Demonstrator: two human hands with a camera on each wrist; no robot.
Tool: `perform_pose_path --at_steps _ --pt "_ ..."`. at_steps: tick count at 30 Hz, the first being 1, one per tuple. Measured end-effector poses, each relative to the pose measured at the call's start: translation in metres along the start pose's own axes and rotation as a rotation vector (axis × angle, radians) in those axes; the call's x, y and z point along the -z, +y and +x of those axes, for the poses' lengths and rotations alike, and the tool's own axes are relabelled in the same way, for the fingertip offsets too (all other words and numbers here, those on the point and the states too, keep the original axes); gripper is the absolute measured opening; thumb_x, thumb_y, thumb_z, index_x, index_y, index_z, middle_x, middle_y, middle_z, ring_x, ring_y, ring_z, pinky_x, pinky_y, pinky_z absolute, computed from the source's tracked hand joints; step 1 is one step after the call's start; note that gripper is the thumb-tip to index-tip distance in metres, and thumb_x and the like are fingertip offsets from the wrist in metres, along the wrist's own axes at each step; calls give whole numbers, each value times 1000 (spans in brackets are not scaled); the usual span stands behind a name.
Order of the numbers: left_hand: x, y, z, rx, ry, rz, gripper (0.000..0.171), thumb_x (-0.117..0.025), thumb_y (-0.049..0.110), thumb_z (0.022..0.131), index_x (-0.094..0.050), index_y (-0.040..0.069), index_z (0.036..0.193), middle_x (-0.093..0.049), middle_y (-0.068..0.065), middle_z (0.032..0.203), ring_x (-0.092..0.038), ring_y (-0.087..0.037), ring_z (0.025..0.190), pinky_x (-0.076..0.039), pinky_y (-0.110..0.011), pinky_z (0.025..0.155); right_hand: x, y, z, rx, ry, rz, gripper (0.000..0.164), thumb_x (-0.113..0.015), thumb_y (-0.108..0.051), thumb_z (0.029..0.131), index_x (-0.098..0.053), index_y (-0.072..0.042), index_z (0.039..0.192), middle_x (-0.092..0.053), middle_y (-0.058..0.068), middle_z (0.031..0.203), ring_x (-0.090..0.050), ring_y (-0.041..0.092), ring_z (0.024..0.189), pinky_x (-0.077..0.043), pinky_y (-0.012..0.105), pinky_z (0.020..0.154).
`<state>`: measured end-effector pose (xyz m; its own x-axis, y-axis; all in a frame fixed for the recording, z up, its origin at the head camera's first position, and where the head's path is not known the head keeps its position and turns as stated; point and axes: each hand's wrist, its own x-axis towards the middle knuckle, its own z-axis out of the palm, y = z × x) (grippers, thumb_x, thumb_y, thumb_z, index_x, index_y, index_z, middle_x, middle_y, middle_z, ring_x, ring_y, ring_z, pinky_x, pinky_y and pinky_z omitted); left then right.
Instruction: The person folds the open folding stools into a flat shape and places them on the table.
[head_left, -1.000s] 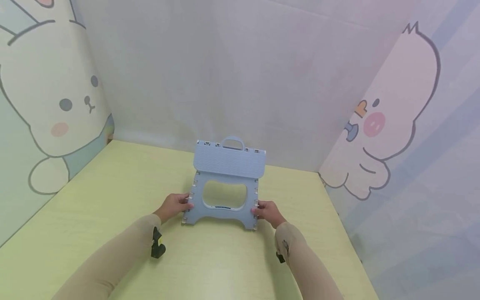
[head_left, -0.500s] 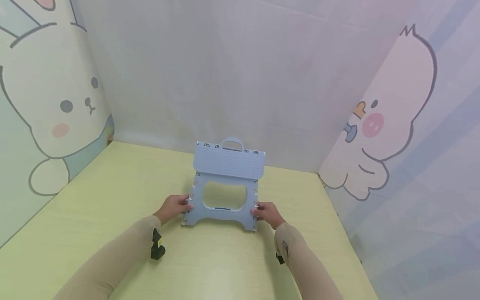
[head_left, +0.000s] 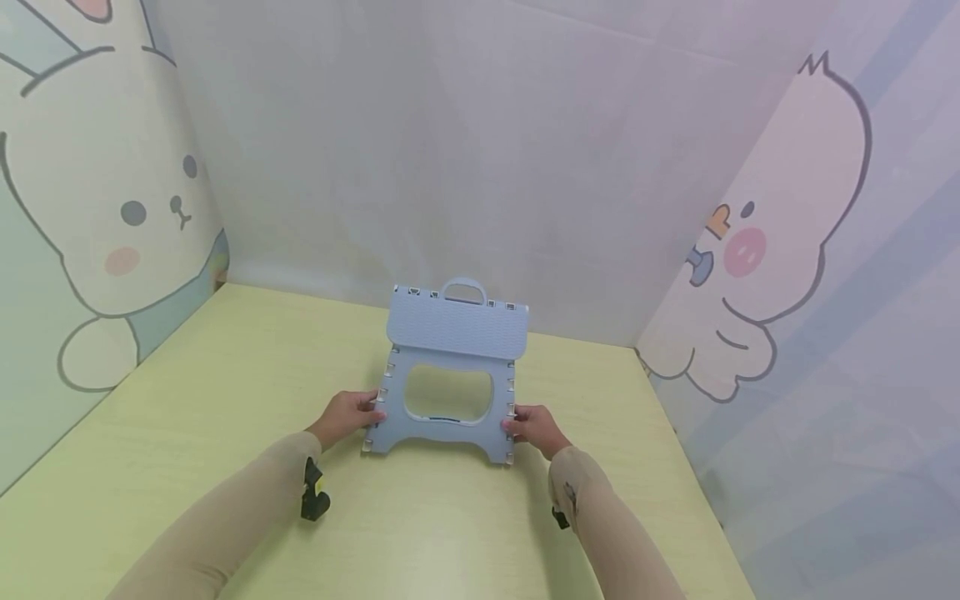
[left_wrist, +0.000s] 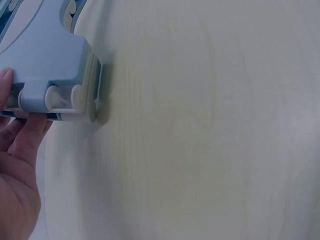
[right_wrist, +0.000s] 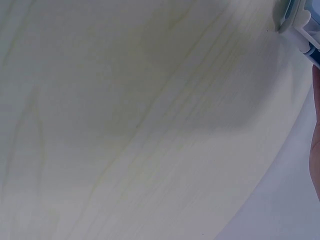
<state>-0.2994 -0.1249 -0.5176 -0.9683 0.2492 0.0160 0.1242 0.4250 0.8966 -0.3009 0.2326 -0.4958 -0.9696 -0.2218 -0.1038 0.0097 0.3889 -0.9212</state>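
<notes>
A light blue folding step stool (head_left: 457, 329) stands upright near the back of the table, its carry loop at the top. Its textured panel hangs over the upper part, and a large opening shows in the leg panel below. My left hand (head_left: 349, 416) grips the left edge low down, thumb on the front face. At the opposite edge my right hand (head_left: 537, 427) holds the stool in the same way. In the left wrist view, fingers curl under the hinged edge of the stool (left_wrist: 47, 60). Only a corner of the stool (right_wrist: 302, 25) shows in the right wrist view.
The pale yellow table (head_left: 435, 533) runs back to a light grey curtain (head_left: 420, 150). Side walls bear cartoon figures, a rabbit (head_left: 112, 192) at left and a white figure (head_left: 795, 208) at right. A black wrist mount (head_left: 313, 492) sits under the left sleeve.
Both hands keep their grip on the stool's sides. The stool's top has dropped very slightly in the head view; little else differs.
</notes>
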Motion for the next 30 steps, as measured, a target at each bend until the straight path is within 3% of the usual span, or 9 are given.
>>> perform_pose_path --at_steps 10,30 --pt "-1 -2 2 29 17 36 54 -72 11 86 -48 -15 127 -58 -30 119 -59 -42 109 -54 -41 81 2 4 4 0 -12 -30 35 -64 0 89 -56 17 119 -65 30 106 -68 33 90 -57 40 73" --pt "-1 -3 1 21 -13 -44 56 -73 15 85 -49 -15 127 -61 -29 115 -65 -36 101 -56 -38 78 4 6 5 -6 -28 -43 32 -64 1 88 -58 17 116 -65 29 105 -69 32 88 -57 39 72"
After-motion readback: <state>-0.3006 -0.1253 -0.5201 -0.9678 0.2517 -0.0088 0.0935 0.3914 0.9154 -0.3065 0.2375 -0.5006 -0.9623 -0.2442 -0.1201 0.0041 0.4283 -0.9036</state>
